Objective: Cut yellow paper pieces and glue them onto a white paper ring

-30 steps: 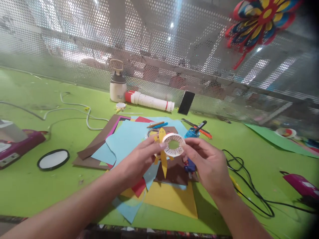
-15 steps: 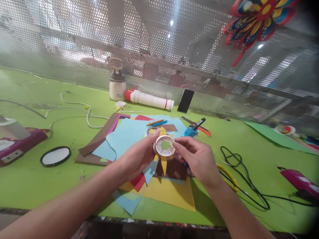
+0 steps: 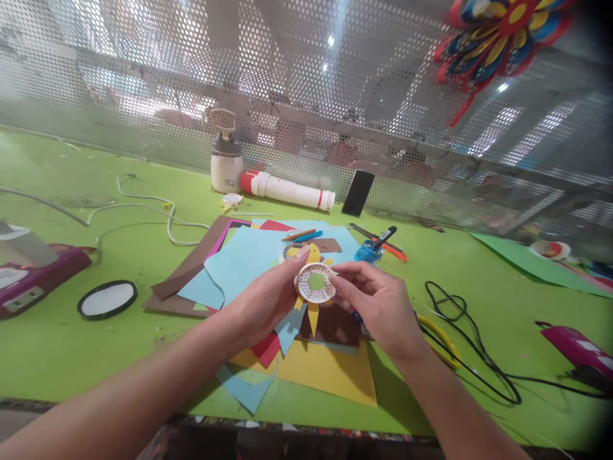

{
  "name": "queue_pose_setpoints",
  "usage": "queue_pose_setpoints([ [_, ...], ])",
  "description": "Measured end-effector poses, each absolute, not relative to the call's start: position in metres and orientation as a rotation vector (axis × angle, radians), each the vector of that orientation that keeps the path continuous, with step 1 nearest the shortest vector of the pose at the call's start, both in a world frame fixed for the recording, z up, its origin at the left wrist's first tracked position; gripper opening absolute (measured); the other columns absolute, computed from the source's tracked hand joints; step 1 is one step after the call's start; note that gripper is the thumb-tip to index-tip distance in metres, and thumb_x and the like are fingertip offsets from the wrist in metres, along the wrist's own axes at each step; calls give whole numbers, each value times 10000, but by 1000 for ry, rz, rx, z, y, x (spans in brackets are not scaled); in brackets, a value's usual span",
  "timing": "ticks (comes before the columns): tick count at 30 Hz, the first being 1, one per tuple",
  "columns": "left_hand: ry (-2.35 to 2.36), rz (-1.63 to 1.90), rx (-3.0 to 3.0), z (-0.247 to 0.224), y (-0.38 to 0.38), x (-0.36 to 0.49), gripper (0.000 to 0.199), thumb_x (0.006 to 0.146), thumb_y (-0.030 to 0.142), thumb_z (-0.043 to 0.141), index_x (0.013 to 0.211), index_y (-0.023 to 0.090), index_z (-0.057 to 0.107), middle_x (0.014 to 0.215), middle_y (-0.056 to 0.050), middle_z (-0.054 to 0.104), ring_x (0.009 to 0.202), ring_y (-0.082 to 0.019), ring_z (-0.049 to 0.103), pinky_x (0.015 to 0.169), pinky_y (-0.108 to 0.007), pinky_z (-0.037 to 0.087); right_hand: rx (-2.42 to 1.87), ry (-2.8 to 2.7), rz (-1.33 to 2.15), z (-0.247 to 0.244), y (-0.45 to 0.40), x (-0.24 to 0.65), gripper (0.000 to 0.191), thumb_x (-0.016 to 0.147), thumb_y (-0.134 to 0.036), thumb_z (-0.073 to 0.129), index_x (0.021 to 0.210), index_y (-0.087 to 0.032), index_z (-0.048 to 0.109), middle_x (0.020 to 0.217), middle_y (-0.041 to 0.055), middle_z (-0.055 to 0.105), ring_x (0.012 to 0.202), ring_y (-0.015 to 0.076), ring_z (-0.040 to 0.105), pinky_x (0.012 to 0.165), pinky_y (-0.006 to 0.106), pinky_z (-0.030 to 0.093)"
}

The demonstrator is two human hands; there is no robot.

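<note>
Between my two hands is a small paper turtle (image 3: pixel 316 282). Its round white shell is dotted and lined, with a green hexagon in the middle, and yellow paper forms the head, feet and pointed tail. My left hand (image 3: pixel 275 291) grips the shell's left edge, thumb near the head. The thumb and fingers of my right hand (image 3: pixel 380 306) pinch the right rim. Under the turtle are sheets of light blue paper (image 3: pixel 244 259), a dark brown piece (image 3: pixel 328 324) and a yellow sheet (image 3: pixel 330 377).
Pencils (image 3: pixel 301 236) lie on the paper, beside a blue jar (image 3: pixel 368 252) holding a marker. A spray bottle (image 3: pixel 227 163), white tube (image 3: pixel 292 191) and phone (image 3: pixel 358 193) line the back. Black cable (image 3: pixel 472 338) and yellow tape roll (image 3: pixel 438 342) are right; a black-rimmed disc (image 3: pixel 108 299) is left.
The turtle has turned slightly in my fingers, its shell and tail tip shifting a little left. Both hands keep their hold.
</note>
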State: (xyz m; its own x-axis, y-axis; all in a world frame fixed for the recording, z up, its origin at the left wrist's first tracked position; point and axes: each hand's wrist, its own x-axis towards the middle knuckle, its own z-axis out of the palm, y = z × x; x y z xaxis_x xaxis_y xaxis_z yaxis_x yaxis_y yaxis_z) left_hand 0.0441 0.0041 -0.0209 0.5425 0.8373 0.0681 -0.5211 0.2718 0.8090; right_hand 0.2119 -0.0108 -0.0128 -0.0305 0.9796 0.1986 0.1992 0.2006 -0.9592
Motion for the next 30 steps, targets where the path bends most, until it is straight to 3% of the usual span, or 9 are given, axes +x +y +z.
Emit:
queue_pose_setpoints([
  [17,496,982,821,-14,1,46,488,911,507,464,1206,142,600,1052,-97,699,1023,-265,605,893,-368,424,-1234,-1526,663,-17,-15,204,180,789,-359,709,784,-185,664,704,27,687,618,152,618,569,265,515],
  [30,437,997,845,-20,2,46,407,924,455,474,1157,157,625,1036,-78,688,992,-233,595,871,-335,414,-1231,-1635,467,-24,-14,201,137,844,-325,659,832,-188,652,752,25,687,658,152,626,622,268,511],
])
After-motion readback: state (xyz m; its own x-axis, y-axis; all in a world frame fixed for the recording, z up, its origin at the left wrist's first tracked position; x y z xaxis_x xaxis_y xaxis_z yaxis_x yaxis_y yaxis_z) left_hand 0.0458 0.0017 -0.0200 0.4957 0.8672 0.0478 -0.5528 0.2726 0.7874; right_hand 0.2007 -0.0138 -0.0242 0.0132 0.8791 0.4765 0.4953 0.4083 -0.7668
